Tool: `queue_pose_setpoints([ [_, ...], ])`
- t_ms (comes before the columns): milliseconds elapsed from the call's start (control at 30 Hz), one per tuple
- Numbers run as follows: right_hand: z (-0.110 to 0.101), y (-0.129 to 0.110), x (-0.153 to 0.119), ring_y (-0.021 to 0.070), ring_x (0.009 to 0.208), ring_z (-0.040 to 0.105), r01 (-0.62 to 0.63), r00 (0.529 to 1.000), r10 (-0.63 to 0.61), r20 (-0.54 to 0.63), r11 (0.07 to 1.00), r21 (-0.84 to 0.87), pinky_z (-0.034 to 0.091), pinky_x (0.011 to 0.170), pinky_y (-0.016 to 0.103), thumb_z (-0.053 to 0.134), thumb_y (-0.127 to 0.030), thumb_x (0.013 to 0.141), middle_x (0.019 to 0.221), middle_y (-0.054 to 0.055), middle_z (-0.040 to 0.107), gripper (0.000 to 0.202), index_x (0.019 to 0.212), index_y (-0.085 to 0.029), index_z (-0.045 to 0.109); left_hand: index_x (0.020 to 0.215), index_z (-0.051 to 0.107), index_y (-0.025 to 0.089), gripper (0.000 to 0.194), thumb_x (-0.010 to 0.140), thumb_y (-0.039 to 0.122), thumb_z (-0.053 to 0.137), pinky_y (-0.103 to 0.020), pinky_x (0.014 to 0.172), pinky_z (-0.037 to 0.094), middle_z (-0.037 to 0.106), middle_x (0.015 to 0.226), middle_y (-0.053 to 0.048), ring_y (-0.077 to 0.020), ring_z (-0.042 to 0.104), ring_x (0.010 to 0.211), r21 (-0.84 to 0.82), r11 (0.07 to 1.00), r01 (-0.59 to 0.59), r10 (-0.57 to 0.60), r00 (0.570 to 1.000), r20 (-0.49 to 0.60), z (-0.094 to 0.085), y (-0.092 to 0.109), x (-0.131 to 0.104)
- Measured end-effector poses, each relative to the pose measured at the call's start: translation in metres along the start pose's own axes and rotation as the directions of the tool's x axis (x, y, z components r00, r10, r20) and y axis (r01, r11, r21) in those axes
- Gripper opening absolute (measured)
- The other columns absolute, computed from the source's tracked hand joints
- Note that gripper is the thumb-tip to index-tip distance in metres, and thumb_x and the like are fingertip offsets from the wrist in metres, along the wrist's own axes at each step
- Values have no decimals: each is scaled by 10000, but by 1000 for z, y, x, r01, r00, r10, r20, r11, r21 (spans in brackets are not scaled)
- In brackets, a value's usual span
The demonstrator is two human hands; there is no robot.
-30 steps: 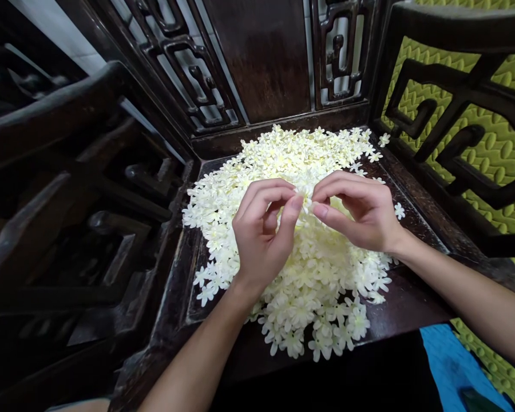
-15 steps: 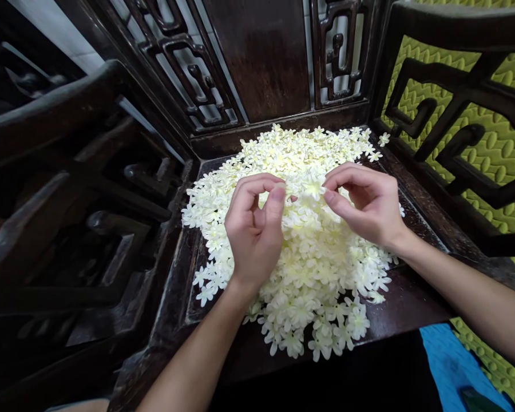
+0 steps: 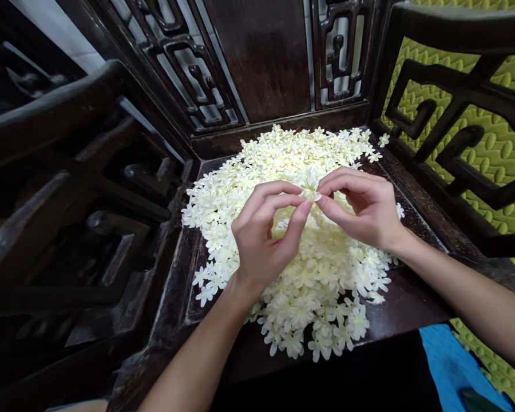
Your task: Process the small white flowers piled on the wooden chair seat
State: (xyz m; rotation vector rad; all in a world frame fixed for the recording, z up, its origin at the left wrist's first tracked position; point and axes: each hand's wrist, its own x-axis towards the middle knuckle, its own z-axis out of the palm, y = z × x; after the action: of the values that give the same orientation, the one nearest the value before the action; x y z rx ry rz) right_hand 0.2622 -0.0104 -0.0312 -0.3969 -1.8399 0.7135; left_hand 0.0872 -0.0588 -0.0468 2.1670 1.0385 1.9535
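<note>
Between my fingertips, a small white artificial flower (image 3: 310, 191) with a pale yellow centre is held above the heap. My left hand (image 3: 268, 232) pinches its left side with thumb and fingers. From the right, my right hand (image 3: 363, 206) grips the other edge between thumb and forefinger. Beneath both hands spreads a big pile of loose white flowers (image 3: 278, 154), lying on the dark wooden seat (image 3: 405, 297) of a chair. A second layer that my hands partly shade (image 3: 304, 286) reaches the seat's front edge.
Carved dark armrests rise at the left (image 3: 124, 171) and right (image 3: 463, 86), with a solid backrest panel (image 3: 257, 57) behind. Yellow-green textured padding (image 3: 510, 154) shows through the right armrest. Something blue (image 3: 450, 366) lies low at the right.
My left hand has moved right and its fingertips now meet the flower that my right hand holds. The right hand has shifted slightly left; the pile looks the same.
</note>
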Motion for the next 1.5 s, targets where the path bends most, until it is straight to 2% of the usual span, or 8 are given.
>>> queue_pose_setpoints([
  [167, -1, 2, -1, 119, 848, 645, 88, 995, -86, 40, 995, -42, 534, 743, 269, 678, -5, 846, 914, 66, 688, 112, 913, -92, 702, 1035, 655, 148, 306, 797, -20, 749, -423, 887, 606, 740, 1048, -88, -220, 711, 1026, 19, 984, -175, 172, 981, 93, -2, -1, 2],
  [467, -1, 3, -1, 135, 874, 655, 112, 990, -108, 87, 993, -42, 565, 763, 293, 682, -45, 861, 951, 79, 700, 99, 942, -101, 697, 976, 667, 154, 248, 803, -10, 738, -391, 829, 600, 734, 948, -60, -192, 706, 933, 11, 998, -61, 61, 998, 23, -2, -5, -1],
  [667, -5, 4, -1, 120, 823, 634, -36, 989, 27, -144, 998, -60, 522, 728, 272, 690, -46, 826, 868, 46, 677, 77, 832, -122, 682, 896, 667, 166, 149, 829, 45, 722, -326, 755, 577, 716, 910, -43, -166, 691, 877, 52, 996, 67, -58, 984, -169, -1, -7, -2],
  [767, -8, 3, 0, 106, 734, 598, -64, 981, 55, -186, 997, -42, 469, 647, 260, 707, -107, 848, 796, 36, 657, 93, 768, -131, 666, 892, 692, 170, 115, 841, 72, 727, -364, 819, 587, 733, 956, -56, -184, 704, 926, 87, 993, 74, -54, 975, -218, -2, -6, 1],
  [933, -6, 0, -1, 115, 750, 605, -8, 996, 11, -90, 1000, 28, 488, 685, 285, 734, -119, 854, 797, 40, 658, 106, 779, -132, 660, 930, 742, 171, 116, 841, 99, 760, -370, 850, 596, 733, 1035, -70, -196, 702, 996, 183, 978, 99, -66, 982, -177, -1, -2, 3],
  [1133, -1, 2, -4, 125, 857, 660, 94, 991, -101, 90, 992, 82, 562, 752, 282, 739, -58, 841, 955, 56, 717, 191, 1016, -132, 724, 1036, 718, 172, 149, 907, 99, 703, -374, 892, 630, 748, 1052, -66, -189, 730, 1010, 14, 992, 124, -122, 987, -106, 4, 1, -4],
  [1300, 1, 2, -4, 131, 904, 688, 67, 995, -74, 64, 993, 93, 583, 806, 292, 729, -83, 885, 985, 65, 724, 152, 1029, -128, 718, 1110, 715, 182, 202, 948, 80, 650, -409, 969, 630, 752, 1172, -75, -227, 737, 1111, -133, 986, 102, -105, 994, -17, 3, 7, -5],
  [1500, 3, 1, -5, 132, 939, 691, 9, 999, -14, 49, 996, 94, 587, 819, 285, 717, -99, 904, 996, 66, 721, 122, 1020, -134, 728, 1055, 754, 204, 145, 962, 141, 661, -415, 967, 623, 760, 1150, -63, -215, 740, 1088, -130, 977, 169, -174, 985, -22, 1, 7, -3],
])
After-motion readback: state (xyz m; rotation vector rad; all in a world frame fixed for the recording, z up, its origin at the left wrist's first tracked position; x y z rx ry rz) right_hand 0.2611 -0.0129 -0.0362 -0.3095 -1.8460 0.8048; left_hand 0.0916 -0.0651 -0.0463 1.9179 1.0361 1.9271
